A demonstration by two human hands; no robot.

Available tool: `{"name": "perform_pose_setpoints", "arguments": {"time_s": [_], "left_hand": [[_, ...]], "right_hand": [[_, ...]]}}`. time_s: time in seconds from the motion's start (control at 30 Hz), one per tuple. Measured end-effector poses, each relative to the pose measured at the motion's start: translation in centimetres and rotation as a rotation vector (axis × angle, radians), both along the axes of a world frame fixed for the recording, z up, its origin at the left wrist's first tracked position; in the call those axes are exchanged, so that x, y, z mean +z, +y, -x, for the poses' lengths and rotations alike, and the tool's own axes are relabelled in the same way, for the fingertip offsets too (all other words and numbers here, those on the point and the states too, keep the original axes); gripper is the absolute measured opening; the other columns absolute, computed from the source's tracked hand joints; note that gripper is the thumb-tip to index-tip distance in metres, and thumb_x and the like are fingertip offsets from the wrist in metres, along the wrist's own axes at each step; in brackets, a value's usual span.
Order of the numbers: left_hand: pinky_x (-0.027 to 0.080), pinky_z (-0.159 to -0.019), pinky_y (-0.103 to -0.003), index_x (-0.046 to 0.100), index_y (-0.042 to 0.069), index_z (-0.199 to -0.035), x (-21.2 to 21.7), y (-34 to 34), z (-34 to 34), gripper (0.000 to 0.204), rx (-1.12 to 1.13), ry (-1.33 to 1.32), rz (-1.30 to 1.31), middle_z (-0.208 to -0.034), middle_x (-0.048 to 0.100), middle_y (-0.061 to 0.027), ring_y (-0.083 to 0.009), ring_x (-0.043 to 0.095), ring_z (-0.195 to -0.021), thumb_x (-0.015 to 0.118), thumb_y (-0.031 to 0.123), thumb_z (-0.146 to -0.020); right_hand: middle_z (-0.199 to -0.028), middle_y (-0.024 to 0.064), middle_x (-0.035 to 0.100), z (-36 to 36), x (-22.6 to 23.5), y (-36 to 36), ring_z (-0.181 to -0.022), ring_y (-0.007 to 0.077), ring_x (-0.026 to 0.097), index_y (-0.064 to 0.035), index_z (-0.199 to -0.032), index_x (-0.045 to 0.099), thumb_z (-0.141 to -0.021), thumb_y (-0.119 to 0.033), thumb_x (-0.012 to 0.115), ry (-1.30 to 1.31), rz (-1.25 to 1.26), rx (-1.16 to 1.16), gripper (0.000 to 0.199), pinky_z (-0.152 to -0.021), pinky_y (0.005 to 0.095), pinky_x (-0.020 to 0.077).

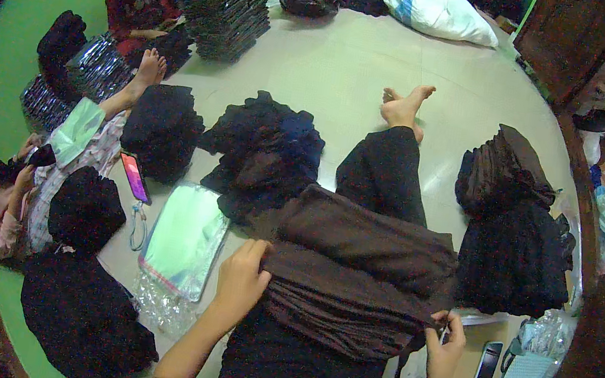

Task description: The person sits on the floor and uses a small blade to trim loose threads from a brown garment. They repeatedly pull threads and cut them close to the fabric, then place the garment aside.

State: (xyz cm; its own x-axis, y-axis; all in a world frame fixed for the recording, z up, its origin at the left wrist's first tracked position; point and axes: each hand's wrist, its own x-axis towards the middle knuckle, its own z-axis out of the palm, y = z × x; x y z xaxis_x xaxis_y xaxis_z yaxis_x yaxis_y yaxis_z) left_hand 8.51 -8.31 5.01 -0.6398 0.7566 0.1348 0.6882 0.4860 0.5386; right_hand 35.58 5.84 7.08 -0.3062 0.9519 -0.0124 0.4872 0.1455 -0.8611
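Straightening or folding a dark-brown cloth piece [360,276] looks to be the step in hand: it lies across the person's lap in broad folds. At its left edge, the left hand [244,274] has its fingers drawn in narrow, pinching the fabric. At the right end, the right hand [445,345] curls thumb and forefinger close together by the corner; whether cloth is caught between them I cannot tell. Judging by the uneven right end, the next move calls for a light grip at both ends and a gentle, even pull to level the layers. Just left, on the floor [321,63], lies a stack of clear plastic bags [185,238]; to the right stands a brown-and-black cloth pile [511,255].
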Motion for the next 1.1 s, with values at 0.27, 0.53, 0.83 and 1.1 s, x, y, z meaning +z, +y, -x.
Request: {"name": "perform_pose_setpoints", "arguments": {"time_s": [0.27, 0.53, 0.83, 1.1], "left_hand": [[0.045, -0.062, -0.034, 0.056, -0.002, -0.088, 0.7, -2.4, -0.9, 0.015, 0.015, -0.291, -0.118, -0.079, 0.058, -0.0159, -0.0279, 0.058, -0.068, 0.059, 0.005, -0.075], [0.045, -0.056, -0.028, 0.058, -0.002, -0.081, 1.4, -3.1, -0.6, 0.009, 0.027, -0.300, -0.163, -0.074, 0.059, -0.0135, -0.0213, 0.057, -0.061, 0.060, 0.005, -0.076], [0.044, -0.055, -0.023, 0.059, -0.001, -0.082, 0.7, -3.9, -0.1, 0.010, 0.157, -0.655, -0.202, -0.072, 0.059, -0.0056, -0.0093, 0.054, -0.060, 0.059, 0.008, -0.079], [0.043, -0.052, -0.021, 0.060, -0.001, -0.084, -0.7, -4.3, 0.5, 0.011, 0.144, -0.934, -0.209, -0.070, 0.057, -0.0025, -0.0081, 0.052, -0.058, 0.060, 0.009, -0.079]], "right_hand": [[-0.102, 0.0118, 0.053, 0.0, 3.0, 0.3, -0.095, 0.0212, 0.051, -0.0011, -0.103, 0.049, -0.072, -0.015, 0.066, -0.113, 0.094, -0.005, 0.037, -0.081, 0.0304, 0.0400], [-0.073, 0.0187, 0.059, 9.6, 1.3, -2.8, -0.066, 0.0309, 0.061, -0.0002, -0.092, 0.054, -0.066, -0.033, 0.073, -0.093, -0.155, 0.483, 0.045, -0.058, 0.0349, 0.0472], [-0.062, 0.0161, 0.057, 13.3, -1.1, -5.4, -0.055, 0.0317, 0.058, -0.0017, -0.076, 0.054, -0.071, -0.031, 0.068, -0.276, -0.205, 0.697, 0.033, -0.049, 0.0362, 0.0465], [-0.062, 0.0155, 0.057, 13.5, -1.1, -5.9, -0.056, 0.0306, 0.059, -0.0024, -0.078, 0.053, -0.072, -0.029, 0.067, -0.277, -0.248, 0.716, 0.030, -0.048, 0.0357, 0.0460]]}}
